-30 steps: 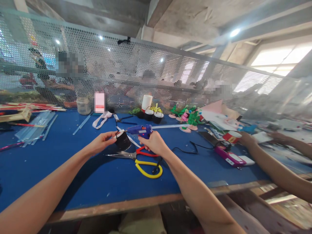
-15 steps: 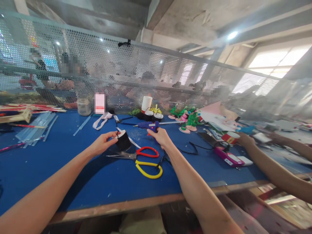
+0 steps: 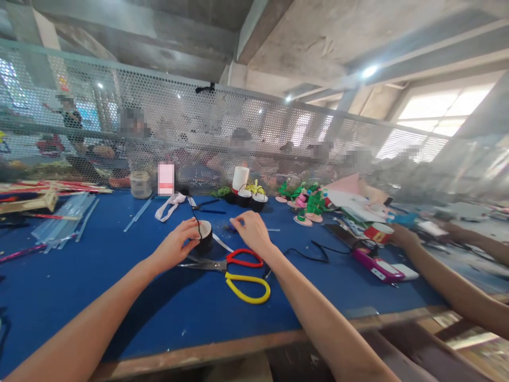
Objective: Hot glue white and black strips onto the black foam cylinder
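A small black cup [image 3: 205, 244] with a white inside and a black cord handle stands tilted slightly on the blue table. My left hand [image 3: 177, 245] grips its near-left rim between thumb and fingers. Just right of the cup is my right hand [image 3: 254, 233], its fingers bent and their tips close together; whatever is in them is too small to make out. Behind that hand lies a glue gun, mostly hidden, with its clear glue stick [image 3: 274, 229] poking out to the right. Scissors [image 3: 222, 266] with one red and one yellow handle lie in front of both hands.
Clear glue sticks [image 3: 63, 220] lie at the left beside a jar [image 3: 141, 184]. Two black cups [image 3: 260, 198] and green plant-like figures [image 3: 314, 204] stand at the back. A magenta power strip [image 3: 376, 265] and a co-worker's arm [image 3: 441, 276] are at the right.
My right hand has let go of the glue gun's handle and moved its fingertips left, toward the cup. My left fingers have shifted over the cup's rim, and the cup is more upright.
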Action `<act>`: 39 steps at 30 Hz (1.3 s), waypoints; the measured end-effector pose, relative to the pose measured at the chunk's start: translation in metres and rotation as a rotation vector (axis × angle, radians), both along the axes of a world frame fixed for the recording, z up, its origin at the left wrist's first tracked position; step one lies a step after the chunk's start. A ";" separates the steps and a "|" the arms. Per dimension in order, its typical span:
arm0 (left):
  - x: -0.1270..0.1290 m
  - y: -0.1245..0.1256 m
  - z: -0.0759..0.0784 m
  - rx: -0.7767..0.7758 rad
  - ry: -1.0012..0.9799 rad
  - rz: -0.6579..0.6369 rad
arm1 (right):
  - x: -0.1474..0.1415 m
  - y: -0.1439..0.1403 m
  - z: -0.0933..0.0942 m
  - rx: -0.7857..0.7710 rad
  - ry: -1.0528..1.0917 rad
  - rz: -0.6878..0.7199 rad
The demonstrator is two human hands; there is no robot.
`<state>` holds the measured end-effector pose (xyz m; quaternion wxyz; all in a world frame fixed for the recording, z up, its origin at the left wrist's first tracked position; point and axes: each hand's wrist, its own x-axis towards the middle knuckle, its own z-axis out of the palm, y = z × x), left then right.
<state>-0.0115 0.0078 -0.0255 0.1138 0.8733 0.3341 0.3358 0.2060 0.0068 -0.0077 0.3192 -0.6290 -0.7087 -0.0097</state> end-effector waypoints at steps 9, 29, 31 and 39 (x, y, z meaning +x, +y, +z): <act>0.007 -0.006 -0.003 0.110 0.086 -0.014 | -0.062 0.002 0.009 -0.202 0.219 0.524; 0.002 -0.011 0.015 -0.594 -0.279 -0.157 | -0.026 -0.009 -0.012 -0.174 1.043 0.446; 0.002 -0.011 0.016 -0.618 -0.283 -0.179 | -0.026 -0.009 -0.013 -0.207 1.078 0.429; 0.000 -0.013 0.018 -0.717 -0.347 -0.243 | -0.028 -0.010 -0.014 -0.323 1.257 0.445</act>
